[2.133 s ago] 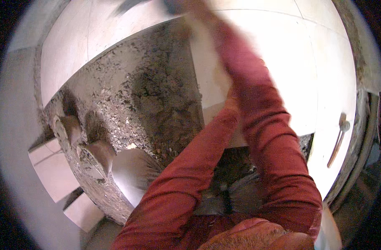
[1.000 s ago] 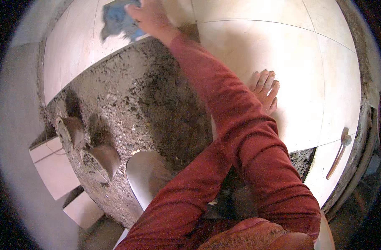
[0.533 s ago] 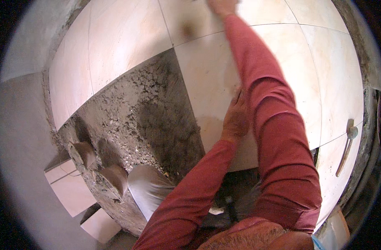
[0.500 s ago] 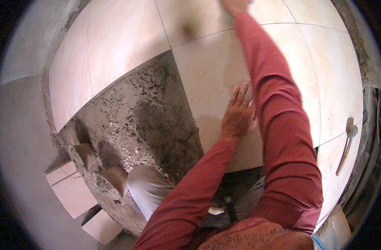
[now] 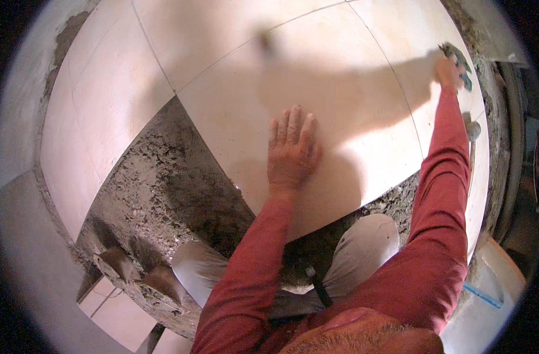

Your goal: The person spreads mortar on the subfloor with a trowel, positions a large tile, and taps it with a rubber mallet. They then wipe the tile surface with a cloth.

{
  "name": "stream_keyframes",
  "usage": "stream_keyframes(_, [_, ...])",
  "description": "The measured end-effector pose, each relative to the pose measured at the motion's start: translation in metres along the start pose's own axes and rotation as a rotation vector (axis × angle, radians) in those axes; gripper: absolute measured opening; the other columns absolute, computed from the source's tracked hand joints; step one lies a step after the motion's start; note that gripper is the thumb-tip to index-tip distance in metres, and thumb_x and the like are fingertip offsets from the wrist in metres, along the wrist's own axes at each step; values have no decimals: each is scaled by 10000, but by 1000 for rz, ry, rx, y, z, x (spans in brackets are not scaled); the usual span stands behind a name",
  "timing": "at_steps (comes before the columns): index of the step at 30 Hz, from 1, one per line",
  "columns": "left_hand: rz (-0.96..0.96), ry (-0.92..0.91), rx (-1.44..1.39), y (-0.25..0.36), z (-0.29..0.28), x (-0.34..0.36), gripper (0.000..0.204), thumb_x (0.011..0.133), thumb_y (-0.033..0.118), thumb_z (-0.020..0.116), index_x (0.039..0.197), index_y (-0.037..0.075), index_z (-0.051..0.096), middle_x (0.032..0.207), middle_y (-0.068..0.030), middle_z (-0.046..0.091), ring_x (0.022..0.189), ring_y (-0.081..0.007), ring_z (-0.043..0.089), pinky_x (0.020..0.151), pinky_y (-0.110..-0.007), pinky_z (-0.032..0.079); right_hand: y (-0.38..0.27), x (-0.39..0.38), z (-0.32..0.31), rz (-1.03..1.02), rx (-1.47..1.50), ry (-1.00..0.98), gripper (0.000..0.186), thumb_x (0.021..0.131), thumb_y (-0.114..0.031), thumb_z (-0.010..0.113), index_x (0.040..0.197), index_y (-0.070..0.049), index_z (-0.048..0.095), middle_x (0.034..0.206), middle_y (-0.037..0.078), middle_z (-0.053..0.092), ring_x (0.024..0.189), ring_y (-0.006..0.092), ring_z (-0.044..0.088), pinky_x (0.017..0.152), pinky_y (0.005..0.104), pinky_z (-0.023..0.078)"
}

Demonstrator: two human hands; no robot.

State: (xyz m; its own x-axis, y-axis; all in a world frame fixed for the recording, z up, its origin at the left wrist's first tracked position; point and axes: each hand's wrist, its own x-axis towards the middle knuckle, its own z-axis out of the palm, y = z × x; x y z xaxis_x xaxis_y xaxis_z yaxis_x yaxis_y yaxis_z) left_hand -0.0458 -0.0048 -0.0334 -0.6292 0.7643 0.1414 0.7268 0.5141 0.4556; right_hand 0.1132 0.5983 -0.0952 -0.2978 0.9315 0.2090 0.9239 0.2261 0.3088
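My left hand (image 5: pixel 292 150) lies flat, fingers slightly apart, on a large cream floor tile (image 5: pixel 352 112) just in front of my knees. My right arm in a red sleeve stretches far to the right, where my right hand (image 5: pixel 448 72) grips a grey-blue cloth (image 5: pixel 459 54) pressed on the tiles near the floor's right edge. The cloth is partly hidden by the fingers. Bare grey mortar bed (image 5: pixel 169 177) lies left of the tile under my left hand.
More cream tiles (image 5: pixel 110 88) cover the floor to the left and beyond. A grey-headed hand tool (image 5: pixel 473 128) lies by my right forearm. Loose tile pieces (image 5: pixel 122 307) sit at the lower left past a rough mortar edge. A white tub (image 5: pixel 496 298) stands at the lower right.
My right hand has swept the cloth from the upper left, across the top of the tiles, to the far right edge. My left hand stays flat on the same tile.
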Motion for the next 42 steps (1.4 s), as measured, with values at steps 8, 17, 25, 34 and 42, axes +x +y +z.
stream_keyframes(8, [13, -21, 81, 7, 1, 2, 551, 941, 334, 660, 1453, 175, 535, 1607, -142, 407, 1495, -354, 356, 1251, -528, 205, -236, -76, -143, -773, 834, 356, 335, 901, -319, 647, 1229, -272, 697, 1318, 151, 610, 1188, 412, 594, 1012, 544, 488])
stream_keyframes(17, [92, 98, 116, 8, 12, -2, 510, 934, 298, 683, 1413, 167, 568, 1549, -154, 485, 1451, -361, 422, 1222, -532, 258, -127, -164, -187, -936, 570, 125, 283, 934, -268, 615, 1182, -158, 699, 1199, 192, 606, 1106, 409, 620, 961, 513, 494])
stream_keyframes(25, [178, 176, 185, 9, 13, -7, 476, 938, 296, 659, 1379, 130, 590, 1502, -164, 519, 1418, -377, 449, 1199, -530, 302, 64, -291, -154, -766, 422, 37, 360, 927, -307, 631, 1276, -225, 665, 1101, 140, 612, 1051, 376, 618, 898, 528, 509])
stream_keyframes(34, [201, 219, 215, -1, 24, -12, 470, 982, 347, 586, 1408, 150, 575, 1529, -130, 497, 1443, -340, 423, 1204, -525, 292, 312, -354, -122, -568, 287, -261, 234, 914, -269, 639, 1104, -178, 741, 1057, 137, 649, 967, 355, 670, 879, 495, 528])
stream_keyframes(42, [219, 193, 340, -7, 46, -6, 483, 1006, 323, 569, 1455, 147, 538, 1557, -137, 475, 1454, -352, 410, 1204, -557, 262, 512, -331, -56, -326, -192, -123, 348, 965, -292, 640, 1278, -141, 619, 1281, 163, 605, 1191, 353, 607, 951, 489, 519])
